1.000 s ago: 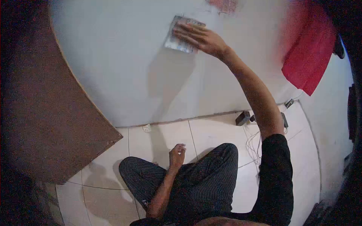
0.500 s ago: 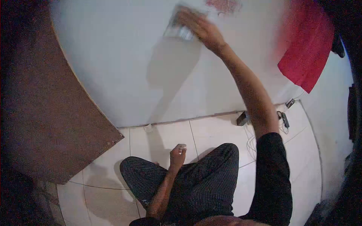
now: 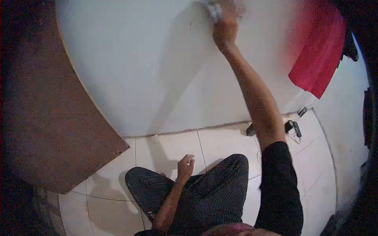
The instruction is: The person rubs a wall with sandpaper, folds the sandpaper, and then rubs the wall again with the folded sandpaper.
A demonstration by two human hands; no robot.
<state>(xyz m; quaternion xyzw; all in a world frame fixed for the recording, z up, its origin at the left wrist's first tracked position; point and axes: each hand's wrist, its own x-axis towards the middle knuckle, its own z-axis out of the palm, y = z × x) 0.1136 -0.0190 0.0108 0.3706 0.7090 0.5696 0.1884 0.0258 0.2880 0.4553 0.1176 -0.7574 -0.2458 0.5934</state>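
My right hand (image 3: 226,29) is raised against the white wall (image 3: 130,78) at the top of the view. Its fingers are closed around a whitish, shiny object (image 3: 215,11), too blurred to name, close to the wall surface. Beside it, a reddish-grey smudged patch (image 3: 240,8) marks the wall. Low over my lap, my left hand (image 3: 185,167) is loosely closed, its thumb and forefinger curled into a small ring. Whether anything sits in that curl I cannot make out.
A brown board (image 3: 67,114) leans in at the left. Red cloth (image 3: 321,59) hangs at the upper right. Black adapters and cables (image 3: 293,129) lie by the wall's foot on the tiled floor (image 3: 173,147). My crossed legs (image 3: 220,188) are below.
My right hand has swept right and slightly upward across the wall with the whitish object, toward the smudged patch. My left hand has barely moved.
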